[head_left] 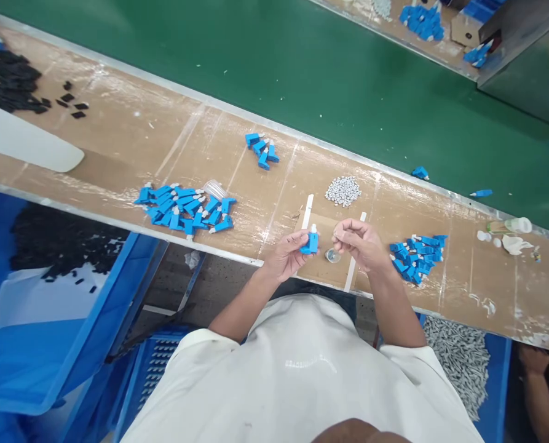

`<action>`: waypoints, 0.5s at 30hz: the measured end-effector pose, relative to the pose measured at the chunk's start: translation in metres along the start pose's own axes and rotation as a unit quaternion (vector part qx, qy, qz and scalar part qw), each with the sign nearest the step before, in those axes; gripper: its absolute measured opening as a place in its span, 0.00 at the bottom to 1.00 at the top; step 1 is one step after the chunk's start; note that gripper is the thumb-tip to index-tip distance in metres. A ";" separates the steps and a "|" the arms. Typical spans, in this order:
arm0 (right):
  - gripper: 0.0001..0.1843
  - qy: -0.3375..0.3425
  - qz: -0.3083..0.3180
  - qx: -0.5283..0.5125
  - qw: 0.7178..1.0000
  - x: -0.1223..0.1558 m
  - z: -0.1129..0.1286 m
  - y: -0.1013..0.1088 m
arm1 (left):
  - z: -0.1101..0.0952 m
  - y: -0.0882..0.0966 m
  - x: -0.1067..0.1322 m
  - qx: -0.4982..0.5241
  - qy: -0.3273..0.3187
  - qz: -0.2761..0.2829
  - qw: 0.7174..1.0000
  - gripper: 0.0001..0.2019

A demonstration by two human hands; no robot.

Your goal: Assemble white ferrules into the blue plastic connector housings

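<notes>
My left hand [287, 255] is closed on a small blue plastic part [310, 242] with a white tip pointing up. To its right, my right hand [358, 242] has thumb and fingers pinched together; whatever sits between them is too small to make out. Below the pinch, a small round container [332, 255] rests on a cardboard sheet [320, 271] between two white strips. Beyond my hands lies a heap of small grey pieces [343, 191]. Blue parts like the held one form a pile [186, 208] on the left and another pile [419, 257] on the right.
A green conveyor belt [274, 67] runs behind the brown-covered bench [131, 135]. Black pieces [13, 80] and a white panel [25, 138] are at far left. Blue bins [94, 307] stand below. A clear bottle [516, 226] lies at right. Another person's arm [539, 381] shows lower right.
</notes>
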State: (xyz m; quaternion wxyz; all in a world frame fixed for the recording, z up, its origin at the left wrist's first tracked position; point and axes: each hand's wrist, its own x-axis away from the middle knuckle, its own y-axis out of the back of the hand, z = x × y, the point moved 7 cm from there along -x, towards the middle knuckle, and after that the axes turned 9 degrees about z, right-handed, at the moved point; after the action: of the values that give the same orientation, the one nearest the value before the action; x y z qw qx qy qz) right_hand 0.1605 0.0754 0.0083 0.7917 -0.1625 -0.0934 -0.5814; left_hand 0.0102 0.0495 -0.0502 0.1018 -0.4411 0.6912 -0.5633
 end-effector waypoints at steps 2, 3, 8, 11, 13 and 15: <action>0.21 -0.011 -0.003 -0.044 0.999 0.015 -0.001 -0.011 | 0.003 -0.005 0.003 -0.019 -0.010 0.004 1.000 0.13; 0.22 -0.016 -0.005 -0.059 0.998 0.020 -0.002 -0.015 | 0.004 -0.007 0.005 -0.028 -0.017 0.007 0.999 0.15; 0.23 -0.022 -0.010 -0.101 0.995 0.031 -0.007 -0.025 | 0.006 -0.020 0.014 -0.075 -0.037 0.021 0.996 0.23; 0.24 -0.015 -0.016 -0.104 0.994 0.036 -0.010 -0.027 | 0.007 -0.022 0.018 -0.089 -0.042 0.019 0.995 0.23; 0.24 -0.010 -0.022 -0.103 0.994 0.039 -0.011 -0.029 | 0.007 -0.023 0.020 -0.094 -0.041 0.023 0.994 0.23; 0.24 -0.007 -0.029 -0.100 0.995 0.042 -0.012 -0.031 | 0.008 -0.024 0.021 -0.101 -0.039 0.027 0.994 0.23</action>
State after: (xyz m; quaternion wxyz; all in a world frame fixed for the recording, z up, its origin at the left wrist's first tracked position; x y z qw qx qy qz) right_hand 0.1436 0.0258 0.0158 0.7537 -0.2421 -0.0447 -0.6093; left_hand 0.0149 0.0291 -0.0250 0.0991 -0.4517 0.7518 -0.4700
